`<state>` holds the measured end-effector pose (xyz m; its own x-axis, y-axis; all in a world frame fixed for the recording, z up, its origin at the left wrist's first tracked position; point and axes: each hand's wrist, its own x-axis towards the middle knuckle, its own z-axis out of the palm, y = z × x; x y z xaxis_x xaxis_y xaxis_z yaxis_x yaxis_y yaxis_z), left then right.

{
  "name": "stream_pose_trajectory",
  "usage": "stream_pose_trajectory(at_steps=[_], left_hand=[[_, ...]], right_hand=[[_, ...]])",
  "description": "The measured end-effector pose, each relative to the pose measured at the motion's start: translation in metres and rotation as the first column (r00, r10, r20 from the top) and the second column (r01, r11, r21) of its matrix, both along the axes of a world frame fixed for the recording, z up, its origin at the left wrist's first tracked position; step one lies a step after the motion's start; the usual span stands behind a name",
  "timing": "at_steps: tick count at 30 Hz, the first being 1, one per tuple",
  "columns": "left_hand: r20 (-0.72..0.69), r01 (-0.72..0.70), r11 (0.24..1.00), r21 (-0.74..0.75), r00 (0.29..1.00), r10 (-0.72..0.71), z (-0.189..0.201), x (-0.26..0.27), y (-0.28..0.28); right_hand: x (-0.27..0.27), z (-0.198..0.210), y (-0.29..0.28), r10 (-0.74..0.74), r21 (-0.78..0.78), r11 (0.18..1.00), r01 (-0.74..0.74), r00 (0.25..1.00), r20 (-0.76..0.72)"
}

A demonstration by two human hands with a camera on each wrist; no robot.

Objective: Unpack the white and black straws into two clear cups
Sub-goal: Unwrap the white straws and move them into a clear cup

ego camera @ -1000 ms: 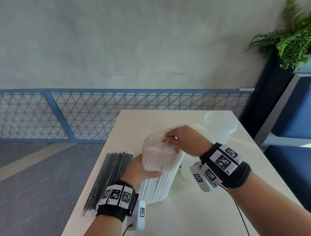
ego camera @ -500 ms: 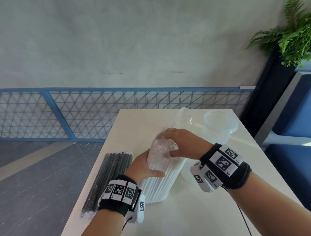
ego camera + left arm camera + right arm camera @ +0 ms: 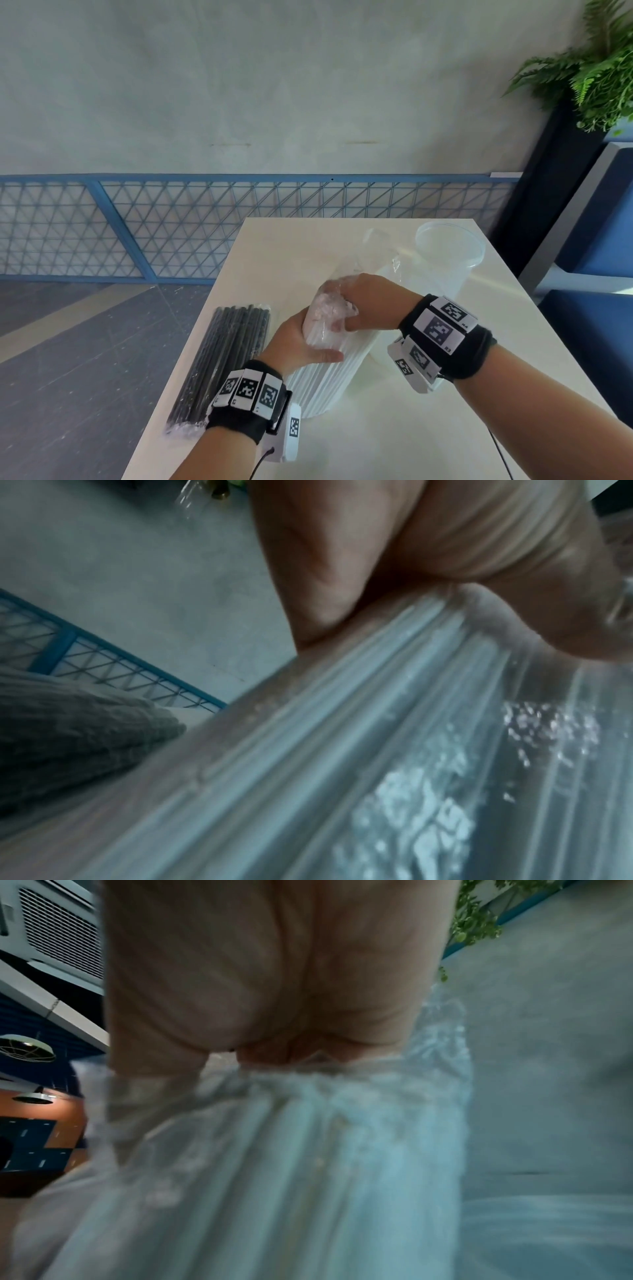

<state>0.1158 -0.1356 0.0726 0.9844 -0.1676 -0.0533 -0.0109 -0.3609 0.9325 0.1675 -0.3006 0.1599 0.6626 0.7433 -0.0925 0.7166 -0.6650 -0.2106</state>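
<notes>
A pack of white straws (image 3: pixel 322 373) in clear plastic wrap stands upright on the table (image 3: pixel 394 438). My left hand (image 3: pixel 301 342) grips it round the upper part. My right hand (image 3: pixel 356 301) pinches the crumpled plastic wrap (image 3: pixel 334 308) at the top of the pack; loose film (image 3: pixel 376 250) trails up behind it. The wrist views show the wrapped white straws (image 3: pixel 394 764) and the bunched wrap (image 3: pixel 308 1096) close up under the palms. A wrapped pack of black straws (image 3: pixel 226 359) lies flat at the table's left edge. One clear cup (image 3: pixel 448 257) stands at the back right.
A second clear item (image 3: pixel 376 353) stands partly hidden behind my right wrist and the white pack. A blue mesh railing (image 3: pixel 171 226) runs beyond the table's far edge. Blue seating (image 3: pixel 599 308) and a potted fern (image 3: pixel 599 68) are at the right.
My right hand has pulled the wrap's top open and bunched it; loose film now rises behind the pack. The left hand has squeezed the pack's top narrower.
</notes>
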Motion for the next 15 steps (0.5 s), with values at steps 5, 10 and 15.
stream_pose_trajectory(at_steps=[5, 10, 15], left_hand=[[0.031, -0.092, 0.996, 0.008, 0.995, 0.092, -0.005, 0.002, -0.005], [0.000, -0.103, 0.995, -0.013, 0.995, 0.103, -0.008, 0.006, -0.003], [-0.005, -0.095, 0.995, -0.032, 0.995, 0.095, -0.007, 0.004, -0.005]], right_hand=[[0.001, -0.003, -0.002, -0.047, 0.071, 0.996, 0.050, 0.998, -0.046], [0.001, -0.007, -0.006, -0.081, 0.212, 0.973, 0.088, 0.996, -0.041], [0.008, 0.000, -0.012, -0.072, 0.324, 0.943, 0.081, 0.997, -0.037]])
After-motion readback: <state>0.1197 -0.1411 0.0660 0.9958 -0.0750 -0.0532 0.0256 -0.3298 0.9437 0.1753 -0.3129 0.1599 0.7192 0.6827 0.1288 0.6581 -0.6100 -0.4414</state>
